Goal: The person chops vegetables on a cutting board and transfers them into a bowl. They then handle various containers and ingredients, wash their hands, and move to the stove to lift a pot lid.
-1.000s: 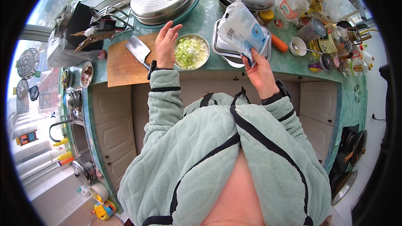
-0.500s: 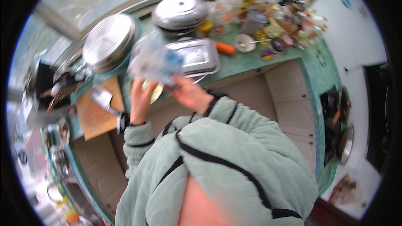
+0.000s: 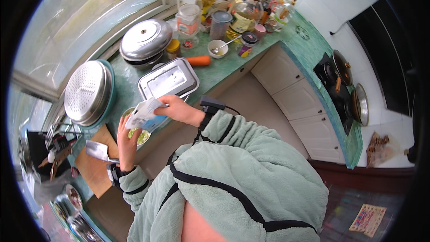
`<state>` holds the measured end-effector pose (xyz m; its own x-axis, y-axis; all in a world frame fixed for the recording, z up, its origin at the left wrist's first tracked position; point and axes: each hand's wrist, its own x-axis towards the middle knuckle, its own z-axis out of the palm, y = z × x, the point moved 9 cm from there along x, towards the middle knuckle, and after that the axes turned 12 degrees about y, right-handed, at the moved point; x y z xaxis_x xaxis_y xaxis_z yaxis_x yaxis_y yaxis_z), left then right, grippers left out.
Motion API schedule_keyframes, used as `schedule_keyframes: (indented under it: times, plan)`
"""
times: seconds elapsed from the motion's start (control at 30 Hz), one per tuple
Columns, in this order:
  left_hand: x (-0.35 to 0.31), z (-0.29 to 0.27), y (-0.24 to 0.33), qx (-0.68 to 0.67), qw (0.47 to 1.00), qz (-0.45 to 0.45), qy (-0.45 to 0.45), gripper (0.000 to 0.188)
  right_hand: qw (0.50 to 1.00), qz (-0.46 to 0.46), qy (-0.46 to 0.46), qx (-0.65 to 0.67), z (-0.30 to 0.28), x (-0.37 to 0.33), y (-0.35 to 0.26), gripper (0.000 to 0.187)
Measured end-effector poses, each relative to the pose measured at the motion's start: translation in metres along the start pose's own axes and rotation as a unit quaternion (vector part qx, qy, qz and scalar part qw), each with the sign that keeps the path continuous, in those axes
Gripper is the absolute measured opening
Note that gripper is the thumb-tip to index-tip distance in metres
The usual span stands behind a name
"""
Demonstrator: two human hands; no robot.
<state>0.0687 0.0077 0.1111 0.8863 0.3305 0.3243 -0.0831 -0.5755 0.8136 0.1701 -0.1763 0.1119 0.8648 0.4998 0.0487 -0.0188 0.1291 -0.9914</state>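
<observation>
A white and blue plastic packet (image 3: 145, 115) is held between my two hands, tilted over a bowl of chopped pale-green food (image 3: 142, 137). My right hand (image 3: 177, 109) pinches the packet's upper right edge. My left hand (image 3: 127, 141) has its fingers and thumb round the packet's lower left end, close above the bowl. The packet and my left hand cover part of the bowl. Left of it, a cleaver (image 3: 98, 150) lies on a wooden cutting board (image 3: 96, 177). Behind my right hand sits a lidded metal tray (image 3: 168, 80).
A perforated steamer (image 3: 85, 92) and a lidded pot (image 3: 144, 40) stand by the window. An orange-handled tool (image 3: 199, 60), a white bowl with a spoon (image 3: 218, 52), jars and an oil jug (image 3: 245, 15) line the counter. Pans (image 3: 341, 65) hang over to the right, by the stove.
My view has swung to the right. The packet, raised and blurred before, now appears lower and tilted over the bowl, with both hands still on it.
</observation>
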Motion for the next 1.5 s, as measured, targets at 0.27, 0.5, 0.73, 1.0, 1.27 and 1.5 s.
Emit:
schedule_keyframes:
  times: [0.27,0.5,0.73,1.0,1.27,1.5]
  plan:
    - [0.005,-0.012,-0.067,0.365,0.93,-0.008,-0.038,0.013,0.891,0.043,0.451,-0.017,-0.306,-0.1,-0.011,0.021]
    - [0.009,-0.023,-0.084,0.01,0.963,-0.104,0.25,0.045,0.737,-0.076,0.672,-0.019,-0.583,-0.149,-0.026,0.014]
    - [-0.035,0.039,-0.067,-0.157,0.838,-0.29,0.434,0.043,0.76,-0.037,0.648,-0.04,-0.767,-0.057,0.029,0.018]
    - [0.002,0.093,0.01,-0.216,0.814,-0.277,0.463,0.047,0.817,-0.018,0.576,0.005,-0.823,0.041,0.068,0.019]
    - [0.001,0.123,0.018,-0.281,0.797,-0.279,0.456,0.04,0.812,-0.008,0.584,-0.005,-0.836,0.052,0.086,0.023]
    - [-0.029,0.123,0.031,-0.288,0.769,-0.278,0.498,0.038,0.772,-0.066,0.63,0.038,-0.827,0.041,0.095,0.023]
